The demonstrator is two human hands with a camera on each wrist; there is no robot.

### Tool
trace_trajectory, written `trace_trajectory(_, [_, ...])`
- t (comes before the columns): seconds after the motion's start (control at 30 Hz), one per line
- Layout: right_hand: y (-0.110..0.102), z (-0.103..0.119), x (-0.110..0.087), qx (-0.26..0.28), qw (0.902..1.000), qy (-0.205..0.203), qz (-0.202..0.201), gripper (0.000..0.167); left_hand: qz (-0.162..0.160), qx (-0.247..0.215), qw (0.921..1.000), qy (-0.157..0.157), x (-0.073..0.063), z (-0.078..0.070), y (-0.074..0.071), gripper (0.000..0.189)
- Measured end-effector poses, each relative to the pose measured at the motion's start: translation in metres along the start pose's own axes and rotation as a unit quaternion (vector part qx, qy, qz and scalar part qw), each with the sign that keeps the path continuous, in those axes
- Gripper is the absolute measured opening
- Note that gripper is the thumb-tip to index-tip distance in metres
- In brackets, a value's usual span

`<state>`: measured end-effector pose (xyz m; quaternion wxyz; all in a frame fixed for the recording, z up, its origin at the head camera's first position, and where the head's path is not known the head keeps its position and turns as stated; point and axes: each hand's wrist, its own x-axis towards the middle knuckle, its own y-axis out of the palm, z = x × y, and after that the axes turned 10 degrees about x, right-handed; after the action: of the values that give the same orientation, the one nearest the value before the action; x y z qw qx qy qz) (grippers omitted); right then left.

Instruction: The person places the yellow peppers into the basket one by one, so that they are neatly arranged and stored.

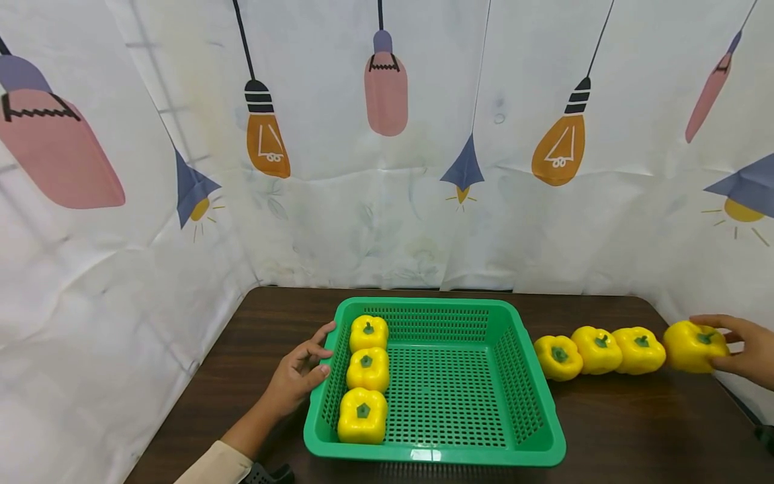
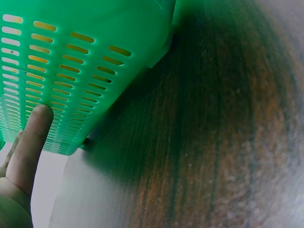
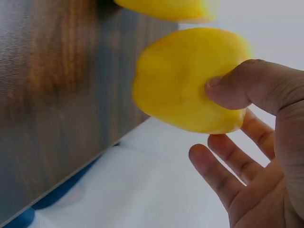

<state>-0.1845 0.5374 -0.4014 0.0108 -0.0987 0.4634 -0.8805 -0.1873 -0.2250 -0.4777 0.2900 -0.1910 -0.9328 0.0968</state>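
Note:
My right hand (image 1: 750,349) grips a yellow bell pepper (image 1: 694,346) at the table's right end. In the right wrist view the thumb (image 3: 232,88) presses that pepper's side, while several fingers lie below it. My left hand (image 1: 296,373) rests with loosely bent fingers against the left side of a green plastic basket (image 1: 435,454). The left wrist view shows one finger (image 2: 35,133) on the basket's slotted outer wall. Three yellow peppers stand in a column along the basket's left inside: a far one (image 1: 369,334), a middle one (image 1: 367,370) and a near one (image 1: 361,417).
Right of the basket, three more yellow peppers, a left one (image 1: 557,359), a middle one (image 1: 597,351) and a right one (image 1: 638,351), form a row toward the held pepper. The dark wooden table (image 1: 629,430) ends at a patterned white curtain (image 1: 338,228).

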Motion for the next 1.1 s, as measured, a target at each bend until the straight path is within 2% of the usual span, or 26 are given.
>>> trace_trajectory(0.17, [-0.007, 0.003, 0.003, 0.006, 0.9988, -0.036, -0.033, 0.061, 0.002, 0.001, 1.0, 0.004, -0.001, 0.002, -0.001, 0.019])
trace_trajectory(0.67, [-0.019, 0.038, 0.016, -0.009, 0.9967, -0.066, -0.047, 0.065, 0.003, 0.004, 1.0, -0.008, -0.001, 0.0, 0.001, 0.018])
trace_trajectory(0.8, [-0.023, 0.045, 0.019, -0.001, 0.9955, -0.079, -0.054, 0.064, 0.003, 0.001, 0.9999, 0.012, 0.001, -0.001, 0.001, 0.019])
trace_trajectory(0.9, [-0.026, 0.053, 0.022, 0.001, 0.9951, -0.081, -0.058, 0.065, 0.003, -0.001, 0.9997, 0.025, 0.002, -0.004, 0.001, 0.019])
trace_trajectory(1.1, [-0.027, 0.073, 0.027, -0.011, 0.9971, -0.065, -0.039, 0.069, 0.001, 0.005, 0.9997, 0.023, 0.003, -0.005, 0.001, 0.019])
